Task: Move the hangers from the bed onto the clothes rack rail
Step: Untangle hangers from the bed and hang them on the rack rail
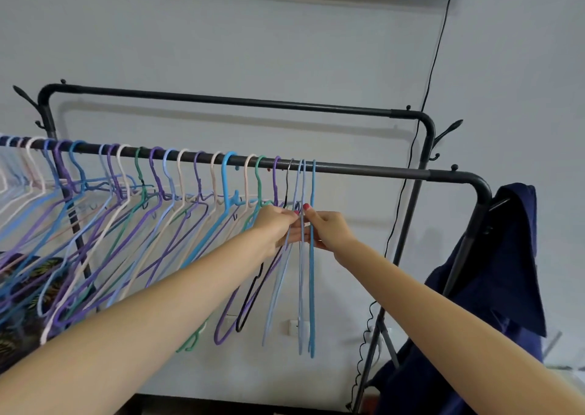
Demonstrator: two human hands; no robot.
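Observation:
A black clothes rack rail [364, 170] runs across the view, with several coloured hangers [126, 212] hooked on it from the left edge to the middle. At the right end of that row hang a few light blue hangers [311, 288], seen edge-on. My left hand [275, 226] and my right hand [329, 228] meet just below the rail and pinch the necks of these blue hangers. Their hooks sit over the rail. The bed is out of view.
A second, higher rack bar [221, 99] stands behind, close to the grey wall. A dark blue garment [493, 281] hangs on the rack's right post. A black cable [433, 66] runs down the wall. Patterned fabric [28, 288] hangs at the lower left.

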